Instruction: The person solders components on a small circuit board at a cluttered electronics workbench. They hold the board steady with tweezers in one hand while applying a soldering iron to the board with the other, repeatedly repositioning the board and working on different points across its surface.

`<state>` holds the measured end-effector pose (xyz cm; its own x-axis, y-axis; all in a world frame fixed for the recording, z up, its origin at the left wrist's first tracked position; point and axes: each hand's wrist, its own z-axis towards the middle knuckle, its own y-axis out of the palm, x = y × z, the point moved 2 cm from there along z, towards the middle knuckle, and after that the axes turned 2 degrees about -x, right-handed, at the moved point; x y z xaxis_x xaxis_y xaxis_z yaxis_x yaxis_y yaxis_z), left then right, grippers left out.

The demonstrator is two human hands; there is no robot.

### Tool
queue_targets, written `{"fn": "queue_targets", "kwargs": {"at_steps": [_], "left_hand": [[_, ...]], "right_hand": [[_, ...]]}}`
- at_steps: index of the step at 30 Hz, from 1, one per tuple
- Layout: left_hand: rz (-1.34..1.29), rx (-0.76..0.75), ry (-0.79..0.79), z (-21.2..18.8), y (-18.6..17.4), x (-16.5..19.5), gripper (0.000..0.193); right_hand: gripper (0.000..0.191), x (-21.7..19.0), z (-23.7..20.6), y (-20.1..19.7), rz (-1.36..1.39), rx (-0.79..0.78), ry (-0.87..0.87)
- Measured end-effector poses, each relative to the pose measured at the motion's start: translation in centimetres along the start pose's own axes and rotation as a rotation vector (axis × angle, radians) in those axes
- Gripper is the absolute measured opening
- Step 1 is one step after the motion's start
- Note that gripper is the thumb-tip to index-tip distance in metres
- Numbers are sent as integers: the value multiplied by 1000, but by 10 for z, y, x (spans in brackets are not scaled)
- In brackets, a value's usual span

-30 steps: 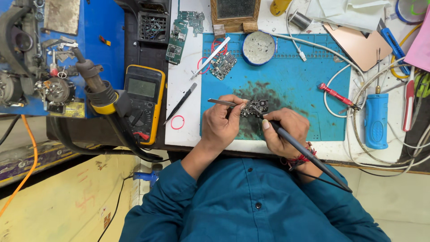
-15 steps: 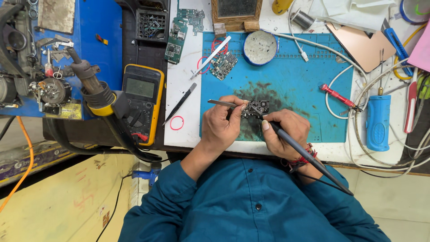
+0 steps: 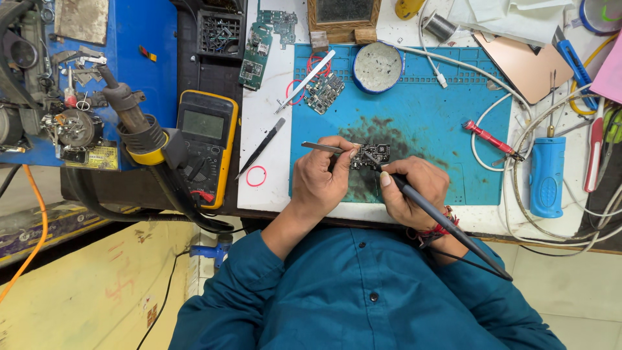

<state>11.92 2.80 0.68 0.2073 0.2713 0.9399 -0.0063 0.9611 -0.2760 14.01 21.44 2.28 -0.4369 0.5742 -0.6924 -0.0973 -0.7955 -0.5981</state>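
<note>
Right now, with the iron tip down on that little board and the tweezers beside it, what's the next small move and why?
Probably hold the tip steady a moment, then lift it straight off. The right hand has the soldering iron angled onto the small circuit board, while the left hand lays tweezers at the board's edge, so a sideways drag could smear neighbouring parts.

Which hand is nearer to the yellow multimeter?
Left. The left hand sits just right of the yellow multimeter; the right hand lies farther right, beyond the circuit board.
</note>
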Motion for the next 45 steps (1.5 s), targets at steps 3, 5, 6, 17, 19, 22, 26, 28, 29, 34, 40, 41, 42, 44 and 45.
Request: {"fn": "queue_targets", "kwargs": {"at_steps": [3,5,6,17,19,22,26,28,29,34,40,41,42,44,45], "left_hand": [[17,1,21,0,0,1,9],[25,-1,2,0,0,1,8],[29,-2,-8,0,0,0,8],[33,0,-27,-1,1,3,8],[37,2,-21,-2,-1,3,8],[2,8,-8,-1,2,3,7],[12,14,-10,-1,3,3,8],[13,12,-14,-1,2,3,8],[8,8,-25,0,2,3,8],[-12,1,-26,1,4,2,8],[-19,1,-31,2,5,2,7],[-19,4,-22,2,5,2,7],[-19,7,-13,2,4,2,7],[-11,4,-29,2,6,1,8],[-6,3,-37,2,6,0,8]], "right_hand": [[7,0,0,0,5,-2,-1],[8,1,-1,0,10,-4,1],[7,1,-1,-1,11,-5,1],[22,3,-2,-4,-131,140,-75],[24,3,-4,-8,-205,92,-98],[28,4,-7,-13,-210,66,-91],[21,7,-6,-9,-89,73,-88],[19,7,-4,-7,-79,61,-90],[19,7,-4,-6,-64,57,-91],[19,9,-1,-5,-42,36,-86],[19,9,2,-5,-44,16,-82],[18,9,2,-5,-43,16,-80],[18,8,2,-5,-42,16,-77],[18,8,3,-5,-42,16,-74],[18,8,3,-5,-44,16,-74]]}}
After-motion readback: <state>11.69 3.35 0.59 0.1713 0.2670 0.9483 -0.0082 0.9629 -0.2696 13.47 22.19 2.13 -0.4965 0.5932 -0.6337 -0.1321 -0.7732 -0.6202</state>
